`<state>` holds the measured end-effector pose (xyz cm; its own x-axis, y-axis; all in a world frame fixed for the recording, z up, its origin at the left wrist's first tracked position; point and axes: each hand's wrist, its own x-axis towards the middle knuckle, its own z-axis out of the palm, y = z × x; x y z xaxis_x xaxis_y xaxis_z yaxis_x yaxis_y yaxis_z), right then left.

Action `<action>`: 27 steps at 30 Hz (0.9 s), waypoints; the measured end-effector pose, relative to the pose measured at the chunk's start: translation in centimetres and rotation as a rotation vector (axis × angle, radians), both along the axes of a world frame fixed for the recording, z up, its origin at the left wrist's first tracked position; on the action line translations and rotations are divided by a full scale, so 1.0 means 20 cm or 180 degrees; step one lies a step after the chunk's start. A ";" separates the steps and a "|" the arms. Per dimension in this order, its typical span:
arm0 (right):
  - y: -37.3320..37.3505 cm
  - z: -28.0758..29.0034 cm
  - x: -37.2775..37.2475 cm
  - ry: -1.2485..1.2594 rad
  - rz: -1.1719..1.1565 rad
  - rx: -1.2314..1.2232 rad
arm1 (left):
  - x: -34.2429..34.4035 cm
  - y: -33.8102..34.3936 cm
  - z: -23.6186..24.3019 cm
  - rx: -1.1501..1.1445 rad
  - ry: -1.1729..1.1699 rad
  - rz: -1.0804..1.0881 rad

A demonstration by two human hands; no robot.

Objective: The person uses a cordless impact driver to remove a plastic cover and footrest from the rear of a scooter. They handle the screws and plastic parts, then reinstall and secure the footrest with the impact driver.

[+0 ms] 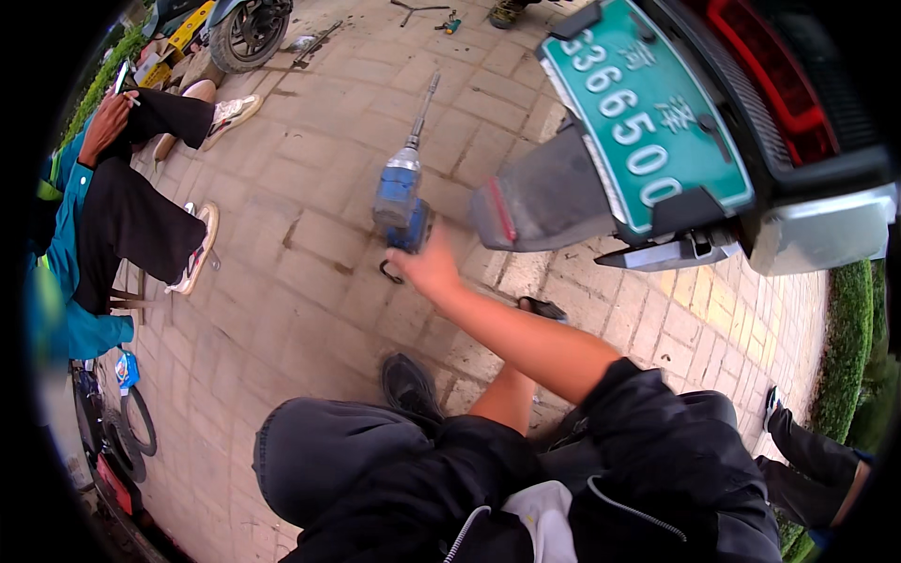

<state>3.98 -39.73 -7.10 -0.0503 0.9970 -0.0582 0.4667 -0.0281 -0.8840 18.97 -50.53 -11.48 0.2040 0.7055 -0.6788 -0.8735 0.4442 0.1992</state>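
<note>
Though the right hand (430, 266) grips a blue power driver (398, 195), clear of the scooter (694, 141), driving looks undone; left hand hidden, its fingers I can't tell.

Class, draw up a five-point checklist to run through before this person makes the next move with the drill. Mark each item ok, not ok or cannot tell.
1. Right hand gripping the blue power drill: ok; it is closed at the grip, though blurred.
2. Long bit directed away from the person's body: ok.
3. Drill apart from the grey mudguard: ok; pavement shows between them.
4. Left hand in sight: not ok; it does not show.
5. Drill stopped: cannot tell from a single picture.
</note>
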 end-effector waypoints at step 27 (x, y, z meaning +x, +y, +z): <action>-0.56 1.04 1.41 -0.1766 0.2135 0.0301 | 0.45 -0.22 -0.17 0.0050 0.0662 -0.1468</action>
<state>32.22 -50.97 13.64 -0.6169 0.7692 -0.1669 0.7220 0.4686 -0.5091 27.96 -54.95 -14.89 0.3585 0.5841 -0.7282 -0.5281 0.7701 0.3578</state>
